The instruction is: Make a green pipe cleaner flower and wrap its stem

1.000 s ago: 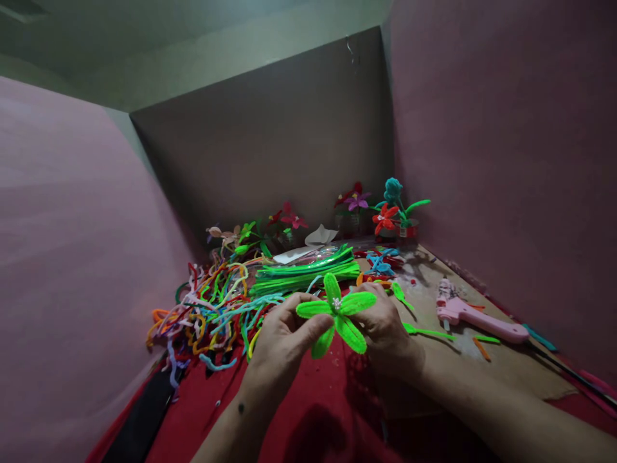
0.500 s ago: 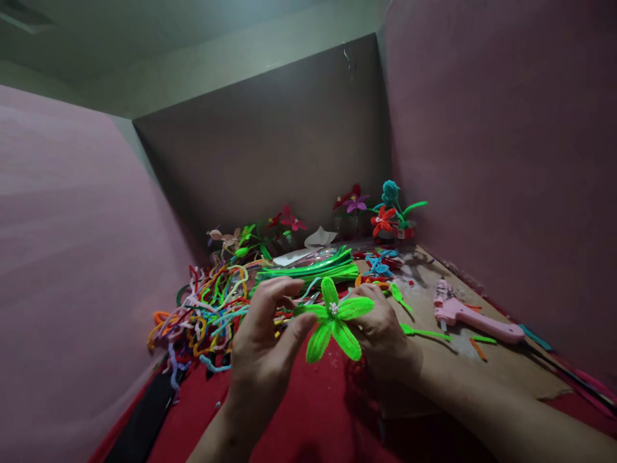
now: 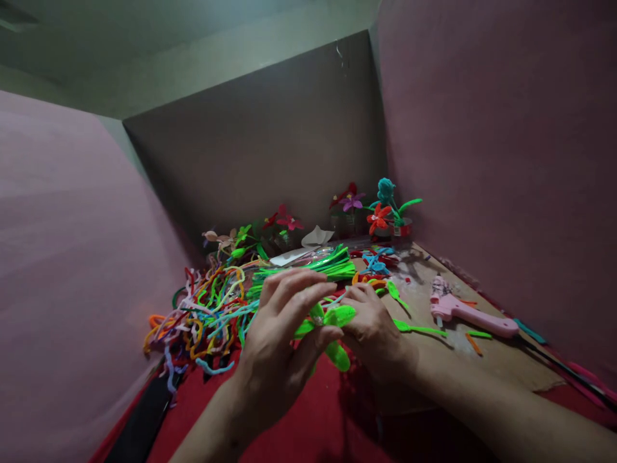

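A bright green fuzzy flower [image 3: 339,316] with a pale centre is held between both hands above the red cloth. My left hand [image 3: 284,328] reaches over its front, thumb and fingers closed round the petals near the centre and hiding part of them. Behind the flower's right side, my right hand [image 3: 373,328] is closed, its fingers bent; the stem or whatever lies inside its grip is hidden.
Tangled coloured pipe cleaners [image 3: 207,315] lie at left, beside a black object [image 3: 142,418]. Green pipe cleaners [image 3: 332,263] lie behind the hands. A pink glue gun [image 3: 475,315] rests on cardboard [image 3: 511,363] at right. Finished flowers [image 3: 379,218] stand at the back.
My left hand has moved right and over the flower, its fingers now closing on the petals and covering several of them. My right hand stays behind the flower. The view has shifted slightly.
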`<state>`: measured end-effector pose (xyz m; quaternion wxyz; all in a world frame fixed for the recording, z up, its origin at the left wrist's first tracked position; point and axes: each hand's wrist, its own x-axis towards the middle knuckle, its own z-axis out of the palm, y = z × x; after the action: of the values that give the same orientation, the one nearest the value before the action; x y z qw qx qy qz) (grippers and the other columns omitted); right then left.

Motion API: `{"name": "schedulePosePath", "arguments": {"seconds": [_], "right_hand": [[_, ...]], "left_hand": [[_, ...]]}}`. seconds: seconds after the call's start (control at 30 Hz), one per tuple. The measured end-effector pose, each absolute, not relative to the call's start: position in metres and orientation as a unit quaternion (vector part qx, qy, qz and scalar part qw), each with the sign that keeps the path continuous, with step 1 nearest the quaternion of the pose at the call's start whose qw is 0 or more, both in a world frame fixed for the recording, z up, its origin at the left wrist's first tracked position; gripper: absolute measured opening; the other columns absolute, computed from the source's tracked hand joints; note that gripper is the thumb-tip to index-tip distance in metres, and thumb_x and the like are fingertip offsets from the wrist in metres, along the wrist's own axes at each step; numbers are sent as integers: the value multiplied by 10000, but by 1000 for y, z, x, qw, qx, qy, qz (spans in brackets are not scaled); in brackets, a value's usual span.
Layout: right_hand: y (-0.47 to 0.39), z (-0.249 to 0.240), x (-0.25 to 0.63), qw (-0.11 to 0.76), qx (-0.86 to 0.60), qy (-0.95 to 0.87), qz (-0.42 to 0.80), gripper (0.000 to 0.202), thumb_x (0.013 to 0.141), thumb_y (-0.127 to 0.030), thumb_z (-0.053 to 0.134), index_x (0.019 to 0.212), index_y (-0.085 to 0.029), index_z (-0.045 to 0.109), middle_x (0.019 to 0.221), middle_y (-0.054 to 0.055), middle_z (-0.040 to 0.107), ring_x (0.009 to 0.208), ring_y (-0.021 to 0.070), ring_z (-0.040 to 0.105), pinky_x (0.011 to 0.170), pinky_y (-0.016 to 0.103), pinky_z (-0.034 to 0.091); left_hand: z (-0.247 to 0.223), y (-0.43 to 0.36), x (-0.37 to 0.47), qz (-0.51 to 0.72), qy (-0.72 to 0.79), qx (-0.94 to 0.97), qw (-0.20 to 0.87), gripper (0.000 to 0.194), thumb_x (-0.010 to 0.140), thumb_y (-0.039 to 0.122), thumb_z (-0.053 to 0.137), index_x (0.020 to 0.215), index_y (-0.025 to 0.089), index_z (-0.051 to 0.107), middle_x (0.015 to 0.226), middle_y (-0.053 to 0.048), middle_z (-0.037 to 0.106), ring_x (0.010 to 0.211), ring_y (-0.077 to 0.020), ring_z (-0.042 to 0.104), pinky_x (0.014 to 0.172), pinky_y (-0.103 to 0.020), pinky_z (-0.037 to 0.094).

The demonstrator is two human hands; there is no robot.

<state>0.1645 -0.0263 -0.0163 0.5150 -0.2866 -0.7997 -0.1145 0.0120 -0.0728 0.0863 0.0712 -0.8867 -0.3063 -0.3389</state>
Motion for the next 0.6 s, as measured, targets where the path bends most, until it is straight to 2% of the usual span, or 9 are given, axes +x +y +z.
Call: {"name": "schedulePosePath", "arguments": {"seconds": [0.1,0.17,0.2,0.27,0.43,0.5,0.6], "right_hand": [[-26,-17,164,499,-286,-806,-142,188,858,-257,453,777,-201,613,679,29,588,739,176,465,741,369,321],[-28,-17,164,495,-281,-807,-155,186,852,-225,455,747,-202,606,666,26,582,738,172,471,753,376,325],[-29,-16,164,495,-279,-808,-158,184,846,-204,459,731,-203,603,654,24,577,734,169,473,756,377,326],[-31,-15,165,497,-272,-808,-162,177,832,-175,471,715,-207,599,648,23,574,739,169,476,758,379,329],[-35,-13,165,499,-268,-807,-166,185,828,-143,456,704,-197,582,644,28,568,718,168,467,736,376,337],[-35,-14,164,502,-266,-807,-160,185,824,-133,461,693,-190,578,636,25,566,711,164,470,734,372,338],[-35,-15,164,502,-268,-808,-155,165,818,-132,482,712,-194,593,652,20,579,727,164,476,747,376,335]], "left_hand": [[112,-65,18,-210,-284,-935,-32,260,785,270,579,1041,239,612,1048,-69,606,1000,-214,486,854,-351,394],[123,-57,25,-121,-277,-948,-100,153,807,269,540,853,225,679,833,-45,645,809,-174,538,723,-281,411],[125,-53,28,-97,-293,-944,-116,165,800,275,542,771,202,688,706,-30,627,682,-146,529,625,-246,394],[126,-47,36,-77,-342,-928,-127,188,776,276,558,679,165,675,595,-9,586,568,-114,485,529,-220,340],[116,-43,47,-70,-419,-895,-135,191,740,247,548,613,143,647,527,6,547,494,-95,414,460,-212,262],[116,-45,48,-80,-435,-883,-158,174,720,245,559,601,147,641,526,7,542,497,-98,417,460,-210,268],[123,-46,42,-132,-444,-852,-245,198,738,314,559,664,152,647,590,3,564,545,-111,464,490,-207,320]]}}
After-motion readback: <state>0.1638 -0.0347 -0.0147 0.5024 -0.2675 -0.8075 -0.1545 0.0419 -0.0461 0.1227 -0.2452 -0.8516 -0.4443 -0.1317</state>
